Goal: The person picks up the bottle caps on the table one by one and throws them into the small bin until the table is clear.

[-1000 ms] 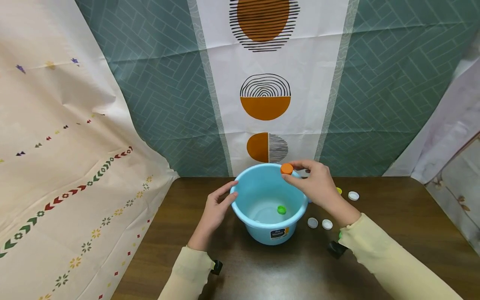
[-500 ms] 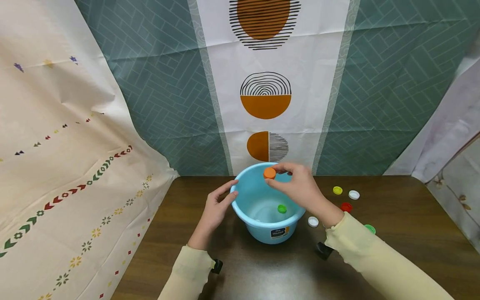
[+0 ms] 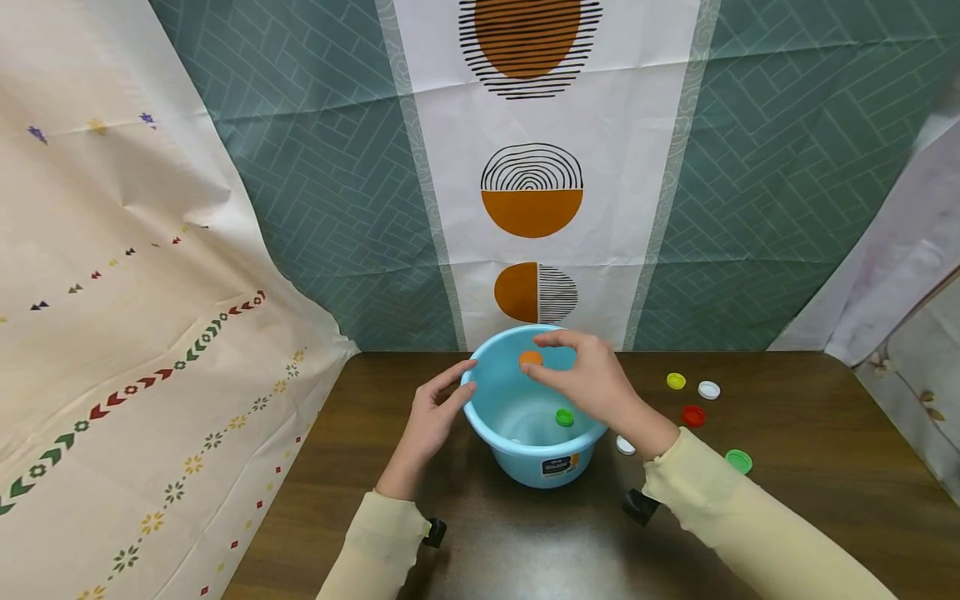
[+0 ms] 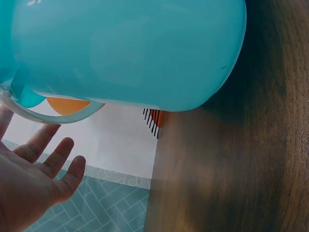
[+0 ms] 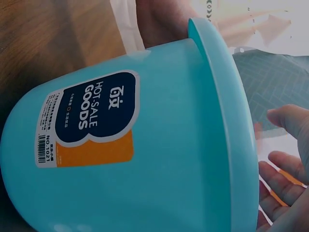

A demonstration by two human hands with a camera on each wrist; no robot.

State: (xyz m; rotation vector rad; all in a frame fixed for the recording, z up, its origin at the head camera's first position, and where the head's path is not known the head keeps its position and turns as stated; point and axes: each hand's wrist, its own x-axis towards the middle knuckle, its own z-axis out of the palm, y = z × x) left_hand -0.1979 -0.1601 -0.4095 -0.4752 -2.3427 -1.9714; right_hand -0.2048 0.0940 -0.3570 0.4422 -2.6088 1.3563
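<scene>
A light blue plastic bucket (image 3: 502, 433) with a label (image 5: 96, 116) on its front stands on the table. My left hand (image 3: 431, 417) rests its thumb and fingertips on the left rim; in the left wrist view its other fingers (image 4: 59, 157) are spread, off the wall. Over the bucket's mouth is my right hand (image 3: 596, 379), thumb and forefinger parted. An orange bottle cap (image 3: 531, 357) shows just left of the fingertips, over the bucket's inside, out of the fingers' grip. Inside on the bottom lies a green cap (image 3: 564, 417), and a pale one shows partly near the front.
Right of the bucket, several caps lie on the brown table (image 3: 810, 500): a yellow cap (image 3: 676, 381), a white cap (image 3: 708, 390), a red cap (image 3: 693, 416), a green cap (image 3: 738, 461). Another white cap (image 3: 626, 446) sits beside the bucket. Patterned cloth (image 3: 375, 167) hangs behind.
My right hand has moved left over the bucket with the orange cap and let go of it; the cap is now lower, apart from the fingers. My left hand stays at the rim.
</scene>
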